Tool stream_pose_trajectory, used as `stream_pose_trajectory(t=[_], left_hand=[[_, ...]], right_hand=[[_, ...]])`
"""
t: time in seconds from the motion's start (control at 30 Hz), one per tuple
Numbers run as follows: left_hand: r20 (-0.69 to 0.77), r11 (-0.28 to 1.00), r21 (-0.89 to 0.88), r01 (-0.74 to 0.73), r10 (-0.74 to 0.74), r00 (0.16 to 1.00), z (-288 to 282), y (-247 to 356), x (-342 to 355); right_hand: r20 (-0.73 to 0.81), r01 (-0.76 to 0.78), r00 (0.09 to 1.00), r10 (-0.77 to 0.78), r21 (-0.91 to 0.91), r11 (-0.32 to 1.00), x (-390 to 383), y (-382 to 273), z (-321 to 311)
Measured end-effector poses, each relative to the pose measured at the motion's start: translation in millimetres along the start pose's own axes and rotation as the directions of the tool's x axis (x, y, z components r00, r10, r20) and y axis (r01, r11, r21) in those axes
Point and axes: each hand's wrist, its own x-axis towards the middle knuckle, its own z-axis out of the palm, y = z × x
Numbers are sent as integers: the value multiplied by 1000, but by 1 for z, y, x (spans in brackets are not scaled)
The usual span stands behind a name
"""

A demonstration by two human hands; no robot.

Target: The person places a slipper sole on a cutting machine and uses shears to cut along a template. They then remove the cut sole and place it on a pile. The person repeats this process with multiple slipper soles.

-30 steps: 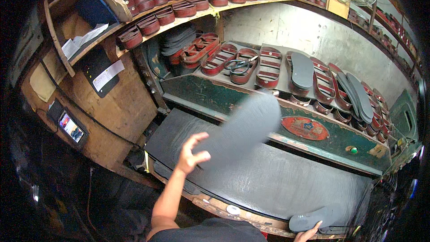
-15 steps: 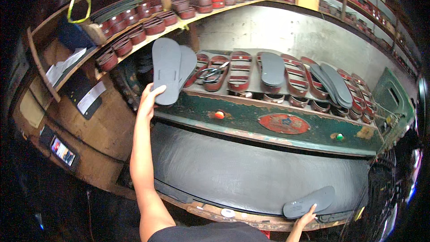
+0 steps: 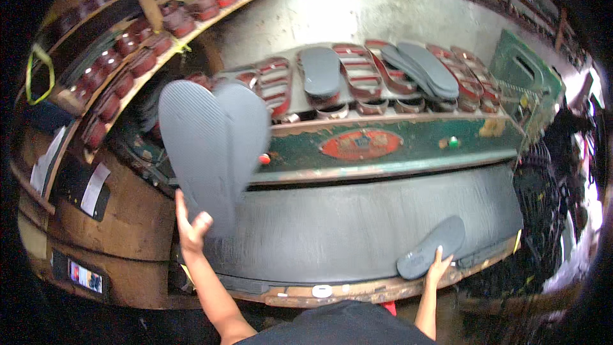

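Two grey sandal soles [image 3: 191, 140], fanned apart at their wide ends and joined low down, are held upright by my left hand [image 3: 193, 233]. Fine ribs run across the front one. Its narrow end sits between my thumb and fingers. At the near right, my right hand [image 3: 437, 268] grips another grey sole [image 3: 434, 246] with the thumb on top. That sole is slanted over the dark flat bed [image 3: 345, 223] of a green machine [image 3: 294, 147]; whether it touches the bed I cannot tell. The fingers beneath it are partly hidden.
Dark red sole-shaped cutting dies [image 3: 361, 73] line the machine's top, with a grey sole [image 3: 321, 71] and several stacked soles [image 3: 428, 70] on them. A shelf [image 3: 217, 16] of more dies curves behind. A phone [image 3: 86, 278] lies at left, below a paper sheet [image 3: 96, 188].
The two soles in my left hand have come lower and nearer, now showing a ribbed face. My right hand's sole has tilted more steeply. The view has swung to the right.
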Motion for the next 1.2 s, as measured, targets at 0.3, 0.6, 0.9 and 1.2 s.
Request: stream_pose_trajectory(t=[0.3,0.6,0.9,1.2], left_hand=[[699,911,369,-185,-141,701,143,-122,-149],[580,951,212,-226,63,812,136,-174,-176],[499,887,285,-364,187,846,116,-125,-157],[-185,857,315,-408,477,859,-12,-8,32]], right_hand=[[101,293,956,-275,-347,891,14,-35,18],[716,747,261,-648,275,605,-32,-115,68],[829,641,142,-541,340,688,-64,-146,112],[550,217,617,-563,569,793,19,-287,100]])
